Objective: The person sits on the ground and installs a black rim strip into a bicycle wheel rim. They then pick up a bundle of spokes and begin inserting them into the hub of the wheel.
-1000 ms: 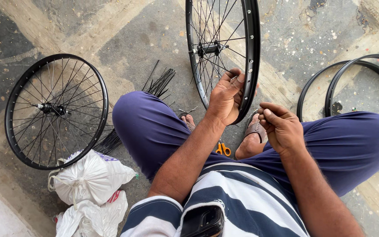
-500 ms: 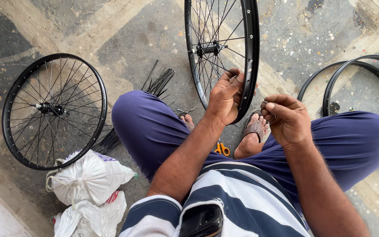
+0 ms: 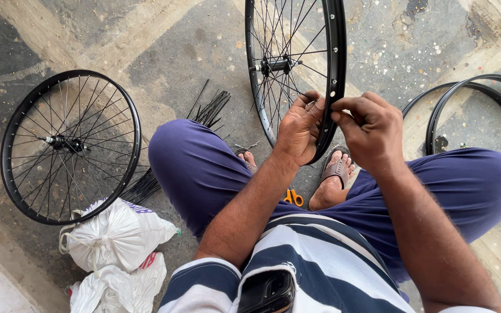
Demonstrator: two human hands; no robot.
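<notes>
Now: left hand (image 3: pixel 300 128) clamped on upright wheel rim (image 3: pixel 336 69); right hand (image 3: pixel 372 130) fingers pinched together beside it on something too small to tell; best keep rim steady.

Spoked wheel (image 3: pixel 71 146) lying flat, white bags (image 3: pixel 117 235), loose spokes (image 3: pixel 211 108), bare rims (image 3: pixel 482 116)

The person wears a short-sleeved shirt (image 3: pixel 320 272) in broad navy and white stripes, filling the lower middle of the frame. Loose purple-blue trousers (image 3: pixel 204 168) cover both legs across the centre. A brownish strap sandal (image 3: pixel 336 168) sits on one foot; the other foot's footwear is mostly hidden. Both forearms are bare.
</notes>
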